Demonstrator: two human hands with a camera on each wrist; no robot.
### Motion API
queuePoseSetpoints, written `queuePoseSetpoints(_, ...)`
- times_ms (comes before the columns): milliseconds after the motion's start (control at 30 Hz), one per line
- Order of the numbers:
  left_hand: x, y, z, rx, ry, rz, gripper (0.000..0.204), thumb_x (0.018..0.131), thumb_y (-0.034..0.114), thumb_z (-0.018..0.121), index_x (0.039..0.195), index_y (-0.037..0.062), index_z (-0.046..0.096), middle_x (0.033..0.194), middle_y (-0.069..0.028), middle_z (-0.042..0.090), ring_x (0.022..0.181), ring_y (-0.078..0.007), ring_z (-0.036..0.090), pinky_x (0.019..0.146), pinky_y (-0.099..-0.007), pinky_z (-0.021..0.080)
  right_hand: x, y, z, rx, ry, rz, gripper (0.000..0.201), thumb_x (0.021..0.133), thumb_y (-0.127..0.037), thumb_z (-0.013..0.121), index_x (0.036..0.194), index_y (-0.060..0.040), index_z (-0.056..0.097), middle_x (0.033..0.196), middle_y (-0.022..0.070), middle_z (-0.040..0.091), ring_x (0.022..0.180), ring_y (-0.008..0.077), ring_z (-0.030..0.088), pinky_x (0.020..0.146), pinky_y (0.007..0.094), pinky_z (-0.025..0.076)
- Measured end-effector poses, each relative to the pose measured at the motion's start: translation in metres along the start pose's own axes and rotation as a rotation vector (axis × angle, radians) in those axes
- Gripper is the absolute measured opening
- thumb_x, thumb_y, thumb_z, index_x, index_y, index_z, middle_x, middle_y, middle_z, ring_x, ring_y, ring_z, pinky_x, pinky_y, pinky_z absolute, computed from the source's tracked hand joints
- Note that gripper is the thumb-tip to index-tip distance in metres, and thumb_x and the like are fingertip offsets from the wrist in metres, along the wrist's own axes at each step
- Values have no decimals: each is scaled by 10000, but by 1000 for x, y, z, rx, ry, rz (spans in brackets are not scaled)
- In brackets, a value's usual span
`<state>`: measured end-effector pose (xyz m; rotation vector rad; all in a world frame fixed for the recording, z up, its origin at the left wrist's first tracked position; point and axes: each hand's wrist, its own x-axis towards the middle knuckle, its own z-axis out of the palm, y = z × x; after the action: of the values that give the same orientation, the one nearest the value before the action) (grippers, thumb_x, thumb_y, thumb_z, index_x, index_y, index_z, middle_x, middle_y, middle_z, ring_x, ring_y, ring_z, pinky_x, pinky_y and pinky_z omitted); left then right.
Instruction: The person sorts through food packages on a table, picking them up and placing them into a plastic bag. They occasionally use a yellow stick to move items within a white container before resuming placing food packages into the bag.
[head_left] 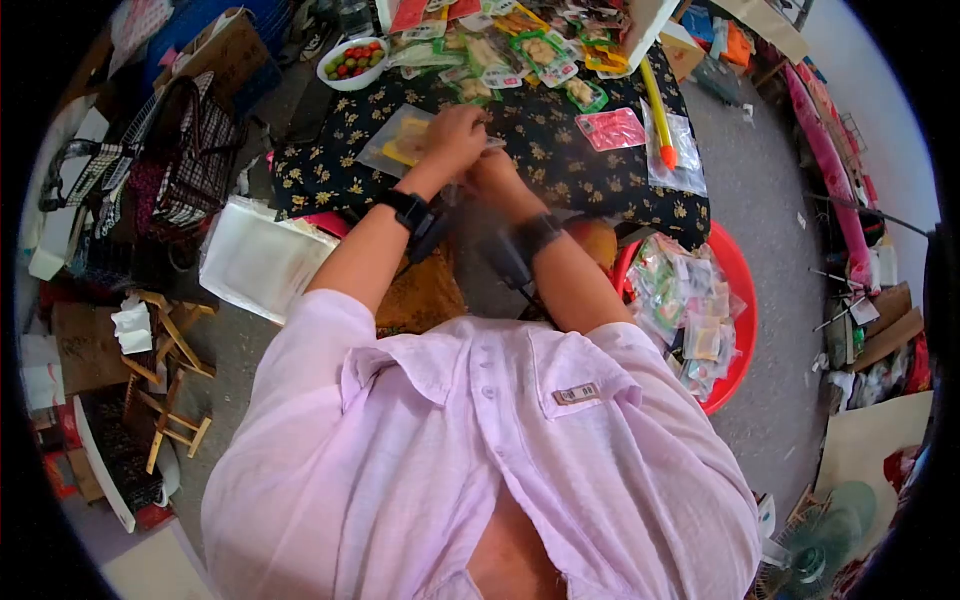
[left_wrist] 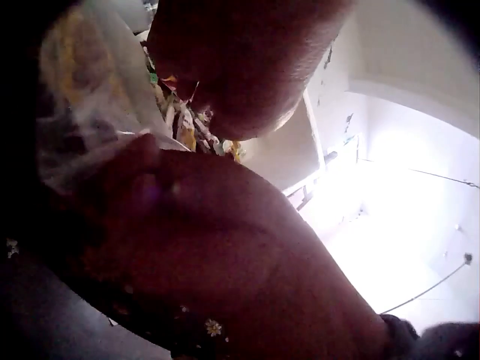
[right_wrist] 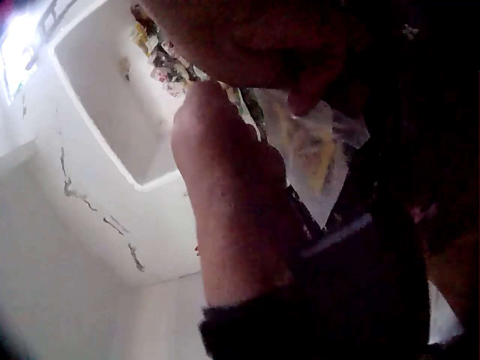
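A clear plastic bag (head_left: 376, 155) with a flat yellow packet (head_left: 402, 143) inside lies at the front left of the cloth-covered table. My left hand (head_left: 452, 140) is over its right end, fingers curled down at the plastic. Close beside it, slightly nearer my body, my right hand (head_left: 492, 174) grips the same end. The bag (right_wrist: 319, 154) reaches the fingertips in the right wrist view, where the yellow contents show through. In the left wrist view the bag (left_wrist: 97, 112) meets the fingers in dim light. The hands partly hide the pinched edge.
Several food packets (head_left: 540, 55) spread over the back of the dark floral table (head_left: 560, 190). A white bowl (head_left: 353, 64) of small fruits stands back left. A pink packet (head_left: 611, 130) and a yellow tube (head_left: 656, 110) lie right. Below is a red basin (head_left: 745, 350) of packets.
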<state>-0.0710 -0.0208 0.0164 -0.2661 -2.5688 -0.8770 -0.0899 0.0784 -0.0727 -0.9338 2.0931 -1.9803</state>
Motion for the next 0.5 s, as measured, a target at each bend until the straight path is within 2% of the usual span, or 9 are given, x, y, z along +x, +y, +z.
queuePoseSetpoints(67, -16, -7, -6, 28, 128, 72, 232, 692, 136, 465, 860, -7, 535, 861, -171, 537, 817, -343, 491, 710, -412, 391, -1, -21, 3, 648, 167, 564, 120, 714, 10, 459, 808, -23, 527, 727, 57, 546, 568, 169, 537, 439, 253, 417)
queuePoseSetpoints(167, -47, -16, -9, 20, 168, 100, 193, 694, 140, 473, 798, -11, 531, 804, -173, 524, 778, -347, 482, 675, -422, 384, 6, -24, 11, 586, 397, 625, 42, 766, 32, 414, 798, 54, 428, 607, 122, 468, 475, 203, 498, 351, 306, 358)
queuePoseSetpoints(267, -68, -23, -5, 21, 146, 117, 156, 694, 140, 490, 756, -1, 518, 777, -171, 507, 764, -346, 474, 656, -417, 380, 5, -21, 7, 427, 379, 661, 69, 666, -40, 540, 732, -37, 560, 639, 82, 560, 547, 212, 548, 470, 315, 435)
queuePoseSetpoints(333, -77, -25, -5, 111, 165, 190, 140, 695, 137, 500, 740, 5, 506, 766, -170, 493, 761, -346, 467, 649, -413, 379, 3, -21, 6, 0, 202, 435, 51, 658, -87, 543, 693, -57, 565, 656, 71, 565, 582, 216, 546, 517, 309, 431)
queuePoseSetpoints(500, -76, -25, -7, 221, 19, 139, 162, 704, 175, 522, 732, 16, 505, 790, -144, 495, 789, -328, 462, 684, -408, 377, 2, -27, -21, -1076, -217, -169, 112, 640, -205, 550, 595, -106, 580, 698, 43, 580, 669, 226, 541, 632, 294, 421)
